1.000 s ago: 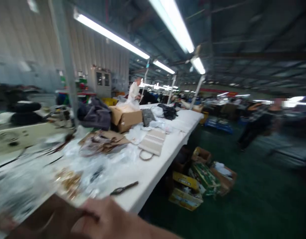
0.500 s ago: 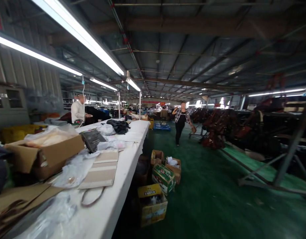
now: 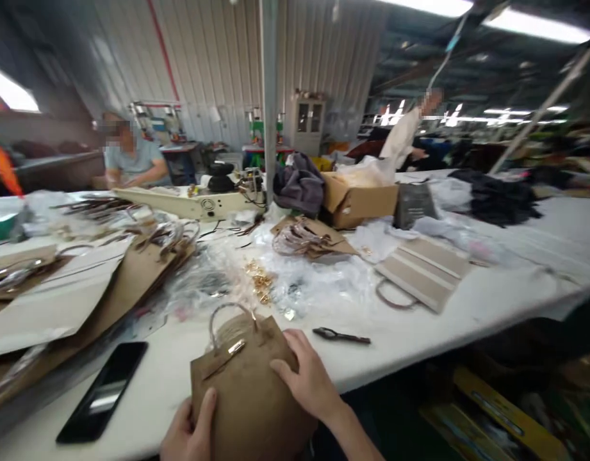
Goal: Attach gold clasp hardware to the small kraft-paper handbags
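Observation:
A brown handbag [image 3: 246,390] with a looped handle and a metal clasp stands at the near edge of the white table [image 3: 419,326]. My left hand [image 3: 189,432] grips its lower left side, thumb on the front. My right hand [image 3: 307,378] lies flat on its right side, fingers stretched out on the leather. A black phone [image 3: 102,390] lies left of the bag. Dark scissors or pliers [image 3: 340,335] lie just right of it. Gold metal fittings [image 3: 261,282] are scattered behind the bag among clear plastic bags.
Flat brown and white bag panels [image 3: 83,288] pile up at left. A striped beige bag [image 3: 422,272], a cardboard box [image 3: 355,198] and dark cloth [image 3: 299,186] lie further back. One person sits at back left [image 3: 131,160], another stands at back right [image 3: 405,137]. A grey post [image 3: 269,96] rises mid-table.
The view swung from the aisle and far table back down to the near table. Both my hands and the brown handbag are now in sight.

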### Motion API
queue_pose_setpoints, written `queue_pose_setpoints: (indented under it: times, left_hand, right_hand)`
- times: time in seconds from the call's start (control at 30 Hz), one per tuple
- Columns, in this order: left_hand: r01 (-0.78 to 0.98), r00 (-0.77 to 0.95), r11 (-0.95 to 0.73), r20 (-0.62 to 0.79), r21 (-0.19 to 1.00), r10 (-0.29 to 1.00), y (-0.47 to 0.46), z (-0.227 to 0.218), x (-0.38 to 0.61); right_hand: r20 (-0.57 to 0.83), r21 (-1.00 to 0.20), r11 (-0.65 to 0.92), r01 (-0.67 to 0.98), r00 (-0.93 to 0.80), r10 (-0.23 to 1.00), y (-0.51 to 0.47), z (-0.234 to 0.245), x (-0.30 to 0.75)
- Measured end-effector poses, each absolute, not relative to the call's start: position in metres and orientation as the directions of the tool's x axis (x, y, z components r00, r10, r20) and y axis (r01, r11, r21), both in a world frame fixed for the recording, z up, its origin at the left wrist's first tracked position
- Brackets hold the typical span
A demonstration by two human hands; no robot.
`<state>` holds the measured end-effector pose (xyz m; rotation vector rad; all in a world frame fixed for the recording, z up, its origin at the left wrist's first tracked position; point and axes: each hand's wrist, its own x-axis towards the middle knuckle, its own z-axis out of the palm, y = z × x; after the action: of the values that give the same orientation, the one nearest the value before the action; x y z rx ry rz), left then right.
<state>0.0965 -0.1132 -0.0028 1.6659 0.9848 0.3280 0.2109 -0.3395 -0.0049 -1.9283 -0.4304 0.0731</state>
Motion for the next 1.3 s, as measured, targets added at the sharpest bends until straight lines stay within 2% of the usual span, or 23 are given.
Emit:
queue_pose_setpoints:
  times: [0.13,0.23,0.33,0.43,0.57,0.63,0.7,0.8,0.9,1.1,1.3]
  left_hand:
    - [0.297,0.672,0.064,-0.256,0.953,0.695,-0.116,-0.037,0.096]
    - [0.276,0.697,0.105,-0.274,0.955,0.663,-0.119,-0.043,0.098]
    - [0.334,0.721,-0.043,-0.226,0.942,0.655,-0.111,-0.039,0.100]
    - [0.375,0.762,-0.219,-0.165,0.901,0.626,-0.099,-0.034,0.105]
    - [0.423,0.785,-0.274,-0.198,0.863,0.587,-0.092,-0.030,0.115]
    - [0.441,0.772,-0.291,-0.194,0.849,0.605,-0.095,-0.028,0.115]
    - [0.455,0.756,-0.302,-0.184,0.838,0.629,-0.098,-0.025,0.111]
    - [0.469,0.760,-0.263,-0.234,0.843,0.606,-0.100,-0.025,0.103]
    - [0.461,0.744,-0.184,-0.266,0.868,0.612,-0.094,-0.030,0.103]
    - [0.480,0.695,-0.097,-0.310,0.872,0.649,-0.090,-0.028,0.103]
    - [0.483,0.694,-0.106,-0.307,0.869,0.651,-0.090,-0.027,0.102]
  right_hand:
    - [0.138,-0.878,-0.374,0.299,0.906,0.401,-0.342,-0.004,0.224]
    - [0.133,-0.850,-0.418,0.320,0.898,0.419,-0.342,-0.010,0.224]
    - [0.118,-0.825,-0.452,0.338,0.886,0.448,-0.347,-0.008,0.224]
    - [0.111,-0.767,-0.501,0.401,0.852,0.512,-0.350,0.018,0.244]
    - [0.283,-0.645,-0.529,0.552,0.815,0.505,-0.313,0.061,0.315]
    - [0.233,-0.495,-0.641,0.586,0.801,0.552,-0.281,0.072,0.354]
    - [0.187,-0.447,-0.704,0.552,0.827,0.529,-0.249,0.074,0.382]
    - [0.159,-0.454,-0.739,0.497,0.862,0.481,-0.219,0.064,0.400]
    - [0.116,-0.433,-0.752,0.497,0.858,0.500,-0.208,0.034,0.418]
    - [0.046,-0.217,-0.802,0.556,0.827,0.561,-0.215,-0.011,0.448]
    - [0.185,-0.018,-0.710,0.704,0.700,0.690,-0.225,0.008,0.443]
